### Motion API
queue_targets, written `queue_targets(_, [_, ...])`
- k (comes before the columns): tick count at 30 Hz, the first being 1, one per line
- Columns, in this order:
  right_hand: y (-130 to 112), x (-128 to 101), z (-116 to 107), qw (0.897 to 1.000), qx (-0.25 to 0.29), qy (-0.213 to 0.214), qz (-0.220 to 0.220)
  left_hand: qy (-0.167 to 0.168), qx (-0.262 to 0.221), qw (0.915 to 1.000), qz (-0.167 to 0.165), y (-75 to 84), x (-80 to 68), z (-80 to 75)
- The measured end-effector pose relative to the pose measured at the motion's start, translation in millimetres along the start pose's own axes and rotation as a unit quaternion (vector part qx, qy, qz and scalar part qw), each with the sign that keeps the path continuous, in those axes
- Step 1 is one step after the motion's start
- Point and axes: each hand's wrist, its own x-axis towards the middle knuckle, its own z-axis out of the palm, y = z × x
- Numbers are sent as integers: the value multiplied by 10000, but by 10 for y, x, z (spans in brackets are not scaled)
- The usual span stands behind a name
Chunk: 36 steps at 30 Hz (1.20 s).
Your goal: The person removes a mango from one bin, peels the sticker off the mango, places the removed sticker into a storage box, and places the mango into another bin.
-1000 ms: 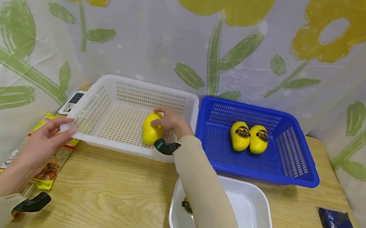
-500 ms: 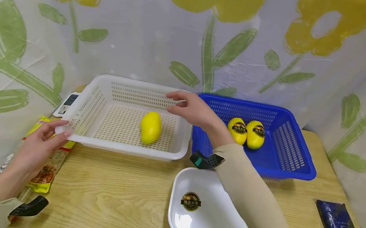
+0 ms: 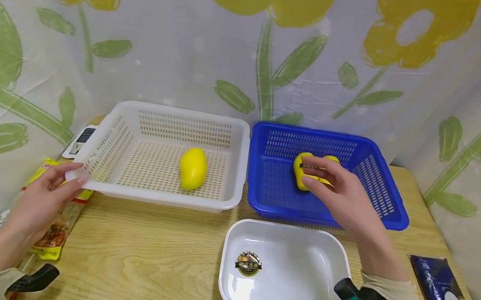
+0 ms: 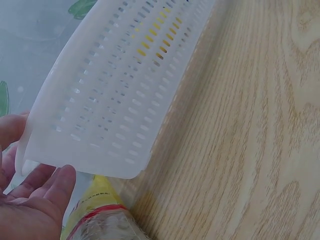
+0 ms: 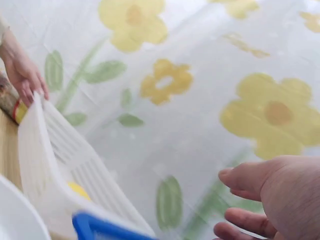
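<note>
Yellow, glossy and smooth-skinned, the two mango-shaped fruits [image 3: 315, 173] lie side by side, touching, on the floor of the blue basket [image 3: 385, 201], each bearing a dark round label. Your right hand [image 3: 342, 199] hovers over them with fingers spread and loosely extended, fingertips at or just above the nearer fruit; nothing is gripped, and whether skin meets fruit cannot be told. Your left hand [image 3: 43, 199] rests open against the near left corner of the white basket [image 3: 102, 145], fingers straight along its rim; the left wrist view confirms the touch. A third yellow fruit [image 3: 193, 167] lies alone in the white basket. Judged from the sheen, these fruits are likely firm, light and somewhat slippery; take one across its broad middle, thumb opposite fingers, not by the tapered ends. A white tray [image 3: 331, 292] with a round label lying inside sits nearest you on the wooden table [image 3: 145, 261]. Compared with a second ago, your right hand has let go of the fruit in the white basket and crossed to the blue one; your left hand has stayed at its corner.
</note>
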Motion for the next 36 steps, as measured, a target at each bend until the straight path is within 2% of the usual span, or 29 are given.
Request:
queue_targets(3, [236,-238,-166,9985,210,506,44,24,67,10000,-56,-4,8,1])
queue_targets(6, [485,-438,-330,9898,983,1031,-20,24,-5,10000,-51,-2,8,-2])
queue_targets(10, [817,-670,-554,9621,2138,1695,-34,-34,-177,9998,67,5,1,1])
queue_targets(16, [1168,-905,-821,9162,2848,2786,420,-125,-142,9997,182,33,4,4])
queue_targets(18, [1253,-954,-874,9093,2885,2938,606,-119,95,9997,204,41,8,-3])
queue_targets(19, [1292,-977,-892,9112,2776,2946,760,-120,202,9995,225,46,11,-7])
queue_targets(22, [1392,-1013,-911,9239,2214,2857,1258,-30,1013,9943,317,66,26,-24])
queue_targets(24, [1450,-1015,-902,9328,1790,2711,1557,62,1523,9873,440,95,42,-37])
queue_targets(27, [1514,-986,-873,9395,1232,2598,1860,261,2086,9760,560,160,66,-53])
queue_targets(30, [1560,-943,-843,9398,1130,2591,1918,437,2433,9676,509,264,72,-65])
queue_targets(33, [1591,-915,-822,9410,1298,2566,1782,578,2666,9612,404,411,64,-64])
queue_targets(34, [1601,-908,-817,9402,1478,2566,1684,605,2681,9607,399,468,66,-54])
queue_targets(36, [1619,-900,-809,9405,1677,2552,1488,610,2511,9646,526,590,78,-34])
